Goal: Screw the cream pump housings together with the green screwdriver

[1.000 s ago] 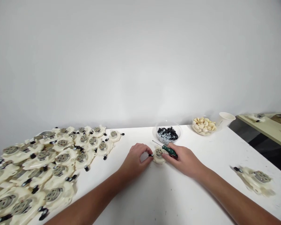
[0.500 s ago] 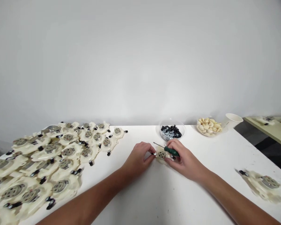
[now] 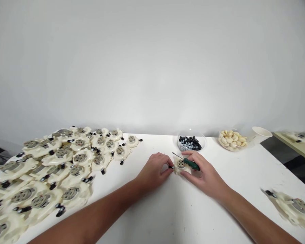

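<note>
Between my two hands lies a cream plastic part with a round grey motor (image 3: 181, 164) on the white table. My left hand (image 3: 156, 169) pinches a small black piece with a shiny end against the left side of this part. A screwdriver with a green handle (image 3: 191, 164) is held in my right hand (image 3: 202, 171), its metal shaft pointing up and left over the part. My right thumb and fingers also rest at the part's right side, where they hide some of it.
Many similar cream motor parts (image 3: 80, 158) are piled at the left. Behind my hands stands a clear bowl of black pieces (image 3: 190, 143). Farther right are a bowl of cream pieces (image 3: 232, 139) and a white cup (image 3: 261, 133). One more motor part (image 3: 292, 205) lies at right.
The whole scene has shifted slightly to the right in view. My left hand has the black piece closer against the motor part. My right hand still holds the screwdriver.
</note>
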